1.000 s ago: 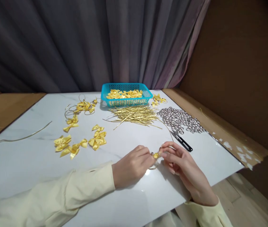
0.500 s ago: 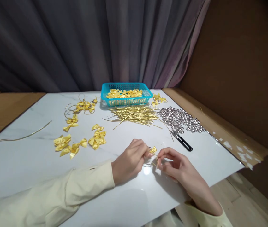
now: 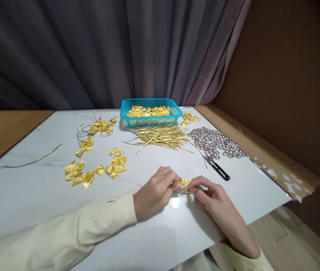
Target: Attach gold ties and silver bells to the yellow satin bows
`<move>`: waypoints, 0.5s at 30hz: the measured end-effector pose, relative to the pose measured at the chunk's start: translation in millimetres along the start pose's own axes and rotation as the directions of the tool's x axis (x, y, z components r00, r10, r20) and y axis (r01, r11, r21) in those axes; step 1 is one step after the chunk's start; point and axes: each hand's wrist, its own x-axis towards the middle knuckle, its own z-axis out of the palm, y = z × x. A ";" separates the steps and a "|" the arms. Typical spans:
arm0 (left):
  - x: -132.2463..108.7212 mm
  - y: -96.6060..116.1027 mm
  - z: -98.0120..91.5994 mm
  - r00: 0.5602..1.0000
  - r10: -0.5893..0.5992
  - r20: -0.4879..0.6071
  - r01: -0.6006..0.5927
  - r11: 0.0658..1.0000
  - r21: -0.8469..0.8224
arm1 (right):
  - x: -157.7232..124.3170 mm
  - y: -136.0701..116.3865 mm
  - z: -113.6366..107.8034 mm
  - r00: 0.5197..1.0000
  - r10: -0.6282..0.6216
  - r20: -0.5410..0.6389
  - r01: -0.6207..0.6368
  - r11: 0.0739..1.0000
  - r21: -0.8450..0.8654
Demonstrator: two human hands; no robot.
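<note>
- White counter (image 3: 144, 162) beneath both hands.
- Blue basket (image 3: 124, 114), well beyond the hands.
- Left hand (image 3: 156, 192), pinching a yellow bow; right hand (image 3: 215, 199), its fingertips closed on a gold wire (image 3: 184, 191).
- Black snips (image 3: 220, 171), just beyond the right hand.
- That bow (image 3: 186, 181), between both hands' fingertips.
- Silver bead (image 3: 180, 180) at the bow, beside the left fingertips.

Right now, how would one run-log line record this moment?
left hand: pinching yellow bow | right hand: close beside bow | snips: on table, near silver beads
</note>
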 end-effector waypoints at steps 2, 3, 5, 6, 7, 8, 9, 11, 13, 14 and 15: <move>1.2 2.3 0.0 0.999 -0.037 -0.019 0.037 0.999 0.001 | -2.1 1.2 3.2 0.997 -0.070 -0.024 0.069 0.997 -0.034; 1.9 3.7 -0.1 0.998 -0.062 -0.029 0.062 0.998 0.002 | -3.6 1.9 5.2 0.994 -0.103 -0.032 0.102 0.994 -0.045; 3.5 7.1 -0.7 0.991 -0.128 -0.043 0.128 0.992 0.001 | -7.0 2.8 9.8 0.986 -0.160 -0.046 0.157 0.985 -0.067; 4.3 8.7 -1.1 0.985 -0.165 -0.044 0.165 0.986 -0.003 | -8.6 2.8 12.2 0.981 -0.185 -0.051 0.181 0.981 -0.073; 4.9 10.1 -1.5 0.979 -0.199 -0.042 0.198 0.980 -0.008 | -9.9 2.6 14.4 0.977 -0.207 -0.059 0.203 0.977 -0.070; 5.4 11.2 -1.8 0.973 -0.226 -0.039 0.226 0.974 -0.012 | -10.8 2.1 16.4 0.973 -0.223 -0.067 0.219 0.974 -0.053; 5.7 12.0 -2.0 0.969 -0.244 -0.038 0.244 0.970 -0.014 | -11.3 1.5 17.8 0.971 -0.227 -0.076 0.226 0.974 -0.019; 5.9 12.5 -2.2 0.968 -0.246 -0.043 0.246 0.969 -0.013 | -11.3 0.3 18.6 0.981 -0.178 -0.077 0.185 0.977 0.102; 5.6 11.8 -2.0 0.973 -0.224 -0.050 0.224 0.975 -0.004 | -10.9 0.1 16.4 0.998 -0.053 0.014 0.047 0.954 0.296; 5.2 11.3 -1.7 0.976 -0.209 -0.053 0.209 0.978 0.000 | -10.8 0.4 14.4 0.994 0.007 0.107 -0.050 0.915 0.399; 4.9 10.8 -1.4 0.979 -0.195 -0.055 0.196 0.981 0.003 | -10.8 0.8 12.1 0.976 0.047 0.211 -0.147 0.862 0.486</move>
